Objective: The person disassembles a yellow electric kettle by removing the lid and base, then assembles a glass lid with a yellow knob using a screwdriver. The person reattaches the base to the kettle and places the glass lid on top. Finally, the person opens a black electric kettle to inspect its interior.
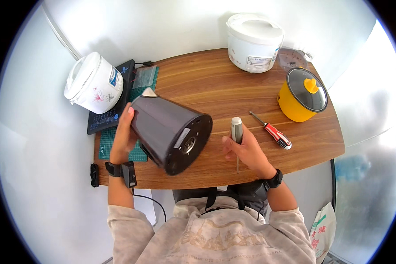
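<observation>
My left hand (126,132) grips a dark grey electric kettle (165,121) near its spout end. Tilted on its side above the table, the kettle turns its black underside, with a round metal connector in the middle, toward the right and toward me. In my right hand (247,147) is a screwdriver (236,130) with a grey-and-white handle, its thin shaft pointing down toward the table's near edge. A second screwdriver (275,133), with a red, white and dark patterned handle, lies on the wooden table to the right of that hand.
A white rice cooker (97,83) stands on a black induction cooktop (126,72) at the left, over a green cutting mat (104,147). Another white rice cooker (255,44) is at the back. A yellow pot (295,103) with a glass lid stands at the right of the wooden table (198,68).
</observation>
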Tool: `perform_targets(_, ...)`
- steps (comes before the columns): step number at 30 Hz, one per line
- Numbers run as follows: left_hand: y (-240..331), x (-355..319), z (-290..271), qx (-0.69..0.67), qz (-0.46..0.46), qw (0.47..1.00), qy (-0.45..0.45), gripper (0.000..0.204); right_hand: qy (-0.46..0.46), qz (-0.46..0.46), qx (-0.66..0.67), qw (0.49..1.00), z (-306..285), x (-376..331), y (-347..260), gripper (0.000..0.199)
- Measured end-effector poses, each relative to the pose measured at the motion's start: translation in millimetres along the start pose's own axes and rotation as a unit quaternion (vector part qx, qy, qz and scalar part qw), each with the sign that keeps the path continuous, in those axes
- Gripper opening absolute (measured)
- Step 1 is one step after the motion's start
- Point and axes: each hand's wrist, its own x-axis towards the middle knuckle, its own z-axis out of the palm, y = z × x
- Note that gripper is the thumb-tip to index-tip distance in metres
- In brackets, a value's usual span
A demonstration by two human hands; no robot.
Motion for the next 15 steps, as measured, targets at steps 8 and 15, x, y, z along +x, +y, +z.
perform_targets(8, -29, -18, 21, -0.258, -0.211, 0.942, -0.046, 0.060, -0.063, -0.032, 0.077, 0.994, 17, -31, -26, 0.037)
perform_targets(15, -20, -26, 62, -0.227, -0.190, 0.952, -0.075, 0.060, -0.055, -0.040, 0.113, 0.991, 13, -38, -28, 0.046)
